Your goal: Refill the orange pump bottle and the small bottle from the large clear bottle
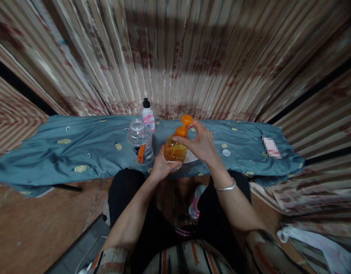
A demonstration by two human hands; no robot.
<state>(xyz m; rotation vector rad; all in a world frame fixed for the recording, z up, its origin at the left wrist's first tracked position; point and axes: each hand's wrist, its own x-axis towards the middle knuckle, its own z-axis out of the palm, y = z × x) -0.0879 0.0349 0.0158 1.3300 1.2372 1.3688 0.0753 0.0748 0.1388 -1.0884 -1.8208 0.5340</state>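
Note:
A round amber pump bottle [175, 151] with an orange pump top [185, 122] is held up at the near edge of the cloth-covered table. My left hand [164, 164] wraps around its lower part from the left. On the other side, my right hand [198, 141] has thumb and fingers closed about the orange collar, below the pump head. Just left of the pump bottle stands a clear wide-necked plastic bottle [138, 135] with an orange and black label and no cap. Behind that is a small bottle [148, 118] with a black cap and a pink label.
Teal cloth [101, 152] with yellow pineapple prints covers the long narrow table. A small white disc [226, 152] lies right of my hands, and a blurred-out packet [271, 147] sits farther right. Patterned curtains [169, 57] hang close behind the table.

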